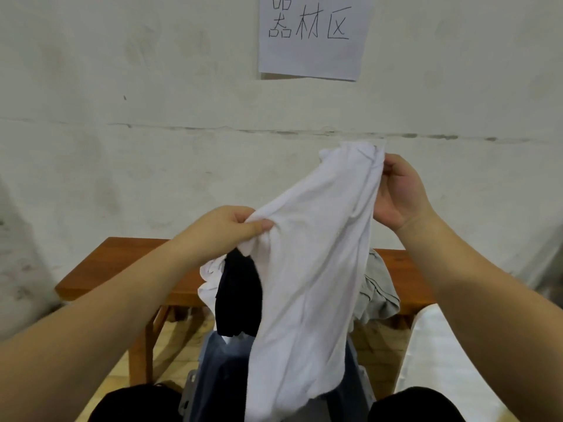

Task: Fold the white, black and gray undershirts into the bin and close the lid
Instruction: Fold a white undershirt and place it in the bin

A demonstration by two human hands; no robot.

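A white undershirt [313, 269] hangs in the air in front of me, stretched between both hands. My left hand [225, 228] pinches its lower left edge between thumb and fingers. My right hand [399, 190] grips its upper corner, higher up and to the right. A black undershirt [239, 296] droops off the wooden bench [122, 269] behind the white one. A gray undershirt [379, 287] lies on the bench to the right, partly hidden. The bluish translucent bin [213, 370] stands between my knees, its inside mostly covered by the hanging white cloth.
A white wall rises right behind the bench, with a paper sign [313, 35] taped high on it. A white surface [441, 354] lies at the lower right. My dark-clothed knees [134, 403] flank the bin on a tiled floor.
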